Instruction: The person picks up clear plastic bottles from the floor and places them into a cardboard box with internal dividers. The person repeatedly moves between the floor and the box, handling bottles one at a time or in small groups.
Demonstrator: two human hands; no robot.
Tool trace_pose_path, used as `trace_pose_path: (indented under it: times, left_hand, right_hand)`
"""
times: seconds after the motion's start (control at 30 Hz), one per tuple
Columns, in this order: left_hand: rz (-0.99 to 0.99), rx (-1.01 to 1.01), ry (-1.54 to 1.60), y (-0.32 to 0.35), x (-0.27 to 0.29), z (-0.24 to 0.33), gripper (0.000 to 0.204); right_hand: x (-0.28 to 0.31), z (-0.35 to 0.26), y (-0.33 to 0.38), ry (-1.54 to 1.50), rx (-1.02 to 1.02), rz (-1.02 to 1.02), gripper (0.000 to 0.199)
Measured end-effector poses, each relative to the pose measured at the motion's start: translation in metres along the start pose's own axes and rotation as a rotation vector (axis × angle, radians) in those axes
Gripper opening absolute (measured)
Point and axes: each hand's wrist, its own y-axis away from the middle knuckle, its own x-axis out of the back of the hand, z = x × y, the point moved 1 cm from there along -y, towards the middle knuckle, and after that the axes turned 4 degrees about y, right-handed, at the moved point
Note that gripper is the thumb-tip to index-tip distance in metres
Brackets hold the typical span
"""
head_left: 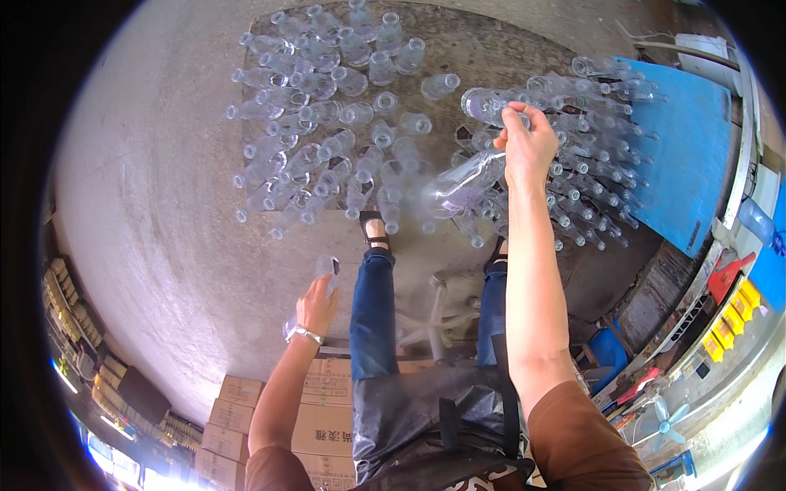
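My right hand (530, 146) is raised over the bottles with its fingers closed around the neck end of a clear glass bottle (468, 184), which hangs tilted down to the left and is smeared by motion. Another clear bottle (485, 105) lies against the fingertips; I cannot tell whether the hand grips it too. Low on the left, my left hand (314, 308) is wrapped around a clear bottle (327, 267), mostly hidden by the palm and fingers. Ahead, many clear bottles stand in a loose group (315, 106) on the left and a dense group (585, 155) on the right.
The bottles stand on a worn dark board (479, 49). A blue panel (684, 155) borders them at right. My feet and a pale chair base (434, 319) are just below. Cardboard boxes (327, 417) are stacked near me, and yellow bins (731, 322) sit far right.
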Motion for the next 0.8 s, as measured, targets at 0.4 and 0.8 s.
trace_pose_path:
  times: [0.4,0.8]
  left_hand:
    - [-0.051,0.113,-0.033,0.041,-0.019,-0.061,0.032]
    - [-0.050,0.109,0.021,0.029,-0.013,-0.057,0.036]
  right_hand:
    - [-0.040,0.042,-0.094,-0.088,-0.193,-0.188,0.020]
    - [-0.056,0.061,-0.140,-0.179,-0.327,-0.281,0.027]
